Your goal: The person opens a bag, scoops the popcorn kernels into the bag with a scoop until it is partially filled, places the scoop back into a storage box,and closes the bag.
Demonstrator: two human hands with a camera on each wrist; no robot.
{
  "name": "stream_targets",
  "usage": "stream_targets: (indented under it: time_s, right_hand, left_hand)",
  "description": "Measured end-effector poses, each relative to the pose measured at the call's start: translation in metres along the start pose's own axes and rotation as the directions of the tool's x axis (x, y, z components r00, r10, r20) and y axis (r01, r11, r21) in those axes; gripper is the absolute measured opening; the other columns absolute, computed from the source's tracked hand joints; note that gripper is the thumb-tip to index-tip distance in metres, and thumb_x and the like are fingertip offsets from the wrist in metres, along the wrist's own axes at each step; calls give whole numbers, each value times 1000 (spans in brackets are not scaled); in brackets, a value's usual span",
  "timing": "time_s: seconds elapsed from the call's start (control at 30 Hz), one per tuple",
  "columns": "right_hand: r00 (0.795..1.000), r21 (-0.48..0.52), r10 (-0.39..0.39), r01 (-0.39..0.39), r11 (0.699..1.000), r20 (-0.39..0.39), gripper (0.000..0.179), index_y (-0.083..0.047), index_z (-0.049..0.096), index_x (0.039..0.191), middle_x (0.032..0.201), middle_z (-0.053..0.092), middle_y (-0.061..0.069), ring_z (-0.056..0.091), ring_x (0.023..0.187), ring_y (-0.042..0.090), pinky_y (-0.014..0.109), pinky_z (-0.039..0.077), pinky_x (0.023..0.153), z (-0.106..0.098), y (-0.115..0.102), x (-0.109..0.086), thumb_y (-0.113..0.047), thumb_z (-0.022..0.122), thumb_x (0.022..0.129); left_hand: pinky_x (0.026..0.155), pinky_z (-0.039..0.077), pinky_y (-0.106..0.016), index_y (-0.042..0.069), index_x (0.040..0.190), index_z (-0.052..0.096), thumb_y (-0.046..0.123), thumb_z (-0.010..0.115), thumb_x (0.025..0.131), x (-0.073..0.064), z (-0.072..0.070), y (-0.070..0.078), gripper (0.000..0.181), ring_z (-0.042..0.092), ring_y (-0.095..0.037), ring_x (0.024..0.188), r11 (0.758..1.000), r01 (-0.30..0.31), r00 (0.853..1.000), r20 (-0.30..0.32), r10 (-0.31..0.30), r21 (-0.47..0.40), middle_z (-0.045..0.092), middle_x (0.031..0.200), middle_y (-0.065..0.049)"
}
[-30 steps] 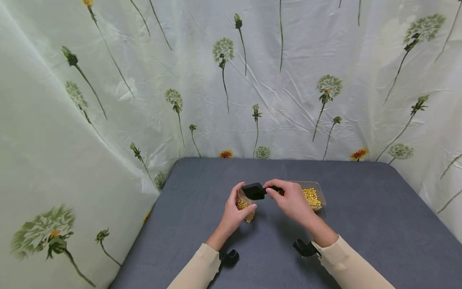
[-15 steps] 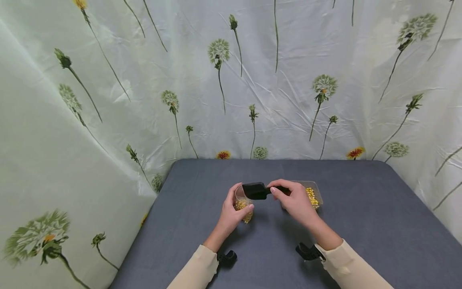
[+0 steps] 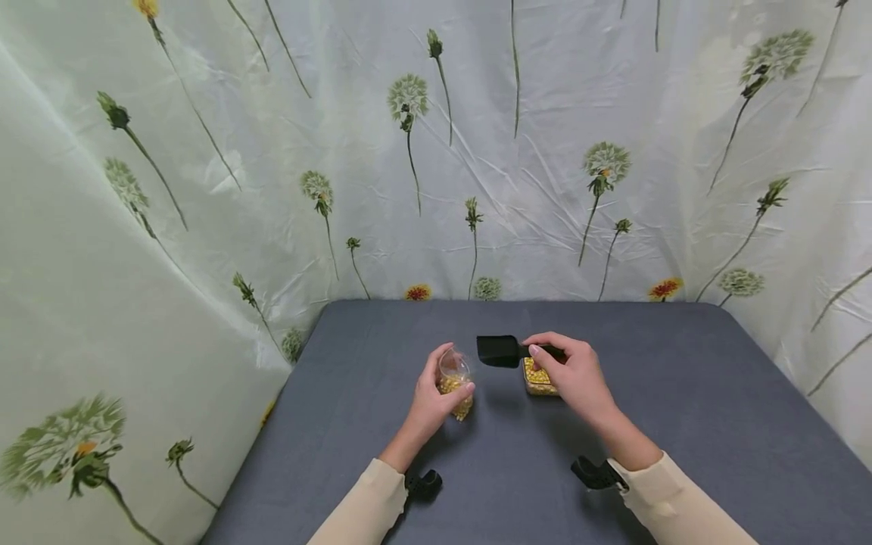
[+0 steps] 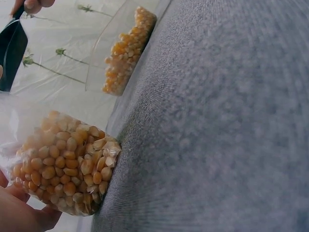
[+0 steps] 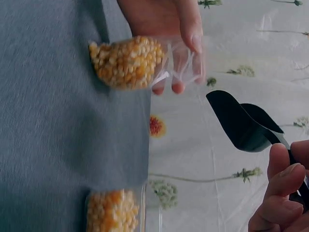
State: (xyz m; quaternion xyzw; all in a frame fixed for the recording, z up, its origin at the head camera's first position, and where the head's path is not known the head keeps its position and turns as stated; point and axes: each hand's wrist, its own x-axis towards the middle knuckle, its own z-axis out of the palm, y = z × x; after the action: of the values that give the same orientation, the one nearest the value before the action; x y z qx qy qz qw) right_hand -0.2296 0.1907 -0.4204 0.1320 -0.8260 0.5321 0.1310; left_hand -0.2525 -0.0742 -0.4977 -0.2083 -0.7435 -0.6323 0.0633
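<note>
My left hand (image 3: 425, 401) grips a clear plastic bag (image 5: 128, 63), its bottom part filled with yellow corn kernels and its mouth held open at the top. The bag's base rests on the grey cloth. In my right hand (image 3: 575, 375), thumb and fingers pinch the handle of a black scoop (image 3: 499, 351), which hangs in the air right of the bag. No kernels show in the scoop (image 5: 246, 125) in the right wrist view. Below the right hand stands a clear plastic container (image 3: 542, 389) of corn kernels, partly hidden by that hand in the head view.
A grey cloth (image 3: 381, 348) covers the table. Behind and to the left hangs a pale curtain (image 3: 368, 113) printed with dandelions. A black wrist strap mount (image 3: 425, 487) sits on the left wrist, and a similar mount (image 3: 596, 473) on the right.
My right hand has moved right, taking the scoop from over the bag's mouth to beside it, near the container. My left hand still holds the bag in place.
</note>
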Motion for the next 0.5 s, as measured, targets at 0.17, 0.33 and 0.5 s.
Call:
stream_targets:
  time_s: [0.17,0.33,0.5]
  right_hand:
    - [998,-72,39,-42,997,-49,18,-18,74,110,81,66,10,55,62,25,32,41,50,-13,10,-3,-31,65,100]
    - [991,-148,68,-84,985,-112,21,-18,73,111,81,67,8,57,64,26,32,41,49,-24,28,-10,-34,63,102]
    - [982,-183,90,-120,976,-167,24,-17,72,113,83,69,10,54,59,22,32,40,48,-36,43,-15,-35,61,102]
  left_hand:
    - [94,46,-49,7,152,36,6,73,92,-1,-1,12,71,53,-35,124,1000,-17,1000,-1,17,16,54,139,-19]
    - [98,43,-50,14,153,36,10,75,91,2,1,-7,73,52,-31,126,999,-43,999,-12,44,25,56,140,-14]
    - [99,43,-45,21,152,36,17,77,91,3,1,-17,73,52,-24,126,999,-50,999,-12,50,16,57,139,-5]
